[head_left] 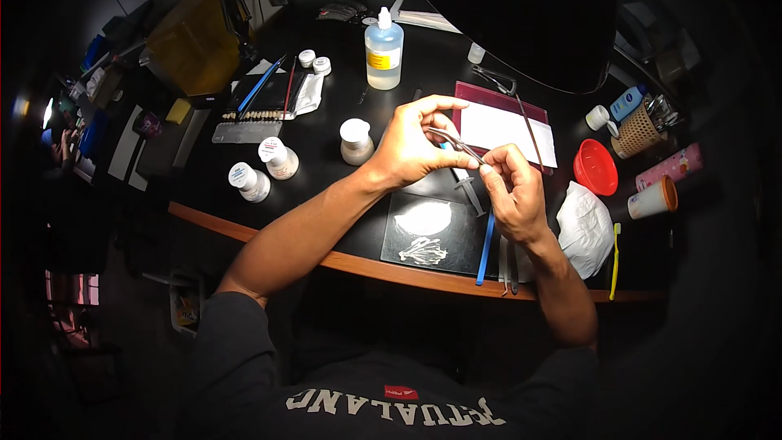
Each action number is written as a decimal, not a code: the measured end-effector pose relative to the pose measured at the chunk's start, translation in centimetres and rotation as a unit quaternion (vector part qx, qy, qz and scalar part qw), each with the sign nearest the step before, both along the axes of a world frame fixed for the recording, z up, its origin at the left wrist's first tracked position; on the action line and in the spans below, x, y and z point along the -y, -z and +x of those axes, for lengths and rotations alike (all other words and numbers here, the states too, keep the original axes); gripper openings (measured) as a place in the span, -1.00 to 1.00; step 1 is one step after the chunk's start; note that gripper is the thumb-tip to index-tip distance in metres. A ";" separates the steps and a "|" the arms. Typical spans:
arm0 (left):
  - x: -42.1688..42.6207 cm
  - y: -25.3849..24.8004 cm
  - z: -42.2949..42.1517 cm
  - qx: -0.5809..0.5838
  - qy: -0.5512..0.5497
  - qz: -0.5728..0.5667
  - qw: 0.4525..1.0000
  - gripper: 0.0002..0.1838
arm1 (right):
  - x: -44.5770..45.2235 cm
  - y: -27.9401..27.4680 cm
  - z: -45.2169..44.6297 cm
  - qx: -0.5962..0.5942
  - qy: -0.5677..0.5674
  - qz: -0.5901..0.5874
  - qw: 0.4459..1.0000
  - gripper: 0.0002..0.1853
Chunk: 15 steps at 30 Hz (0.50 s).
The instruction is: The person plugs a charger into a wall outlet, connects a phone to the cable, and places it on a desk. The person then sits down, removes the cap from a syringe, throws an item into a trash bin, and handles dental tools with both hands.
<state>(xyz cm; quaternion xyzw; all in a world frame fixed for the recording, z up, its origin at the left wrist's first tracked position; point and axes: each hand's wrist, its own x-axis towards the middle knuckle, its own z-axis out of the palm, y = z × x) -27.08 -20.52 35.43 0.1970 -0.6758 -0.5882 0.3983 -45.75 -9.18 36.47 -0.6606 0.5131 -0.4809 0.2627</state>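
My left hand (415, 143) is closed around curved metal forceps (461, 145), raised over the table. At the forceps' far end, my right hand (515, 194) pinches with thumb and fingers; what sits between those fingertips is too small to make out. Under the hands lies a dark glass slab (395, 240) with white paste (423, 251) smeared on it, part of it washed out by glare. A clear syringe (470, 193) rests beside the slab. Below my right hand a blue brush handle (486, 248) and slim tools (509, 269) lie near the table edge.
Several white-capped jars (356, 142) stand at the left. Behind is a liquid bottle (384, 50). A maroon tray (501, 96) holds white paper. To the right are a red bowl (595, 167), crumpled tissue (585, 228) and a yellow toothbrush (615, 261). A black lamp (521, 8) hangs overhead.
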 end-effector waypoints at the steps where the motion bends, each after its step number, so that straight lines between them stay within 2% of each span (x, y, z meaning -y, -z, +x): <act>1: 0.1 0.2 -0.1 0.002 0.001 -0.009 1.000 -0.13 | 0.0 -0.1 0.1 0.000 0.001 -0.004 1.000 -0.97; 3: 0.0 0.6 -0.5 -0.017 0.004 -0.008 1.000 -0.12 | 0.0 -0.1 0.1 -0.001 0.005 -0.009 1.000 -0.97; 7: -0.3 0.0 -0.2 0.020 0.030 -0.024 0.999 -0.22 | 0.1 0.2 -0.2 -0.003 0.003 -0.007 1.000 -0.96; 8: -0.3 0.3 -0.5 -0.002 -0.001 -0.039 0.999 -0.23 | 0.1 0.2 -0.2 -0.003 0.005 -0.007 1.000 -0.96; 15: 0.0 0.9 -0.8 -0.039 -0.038 -0.047 0.997 -0.18 | 0.1 0.3 -0.1 0.000 0.005 -0.007 1.000 -0.96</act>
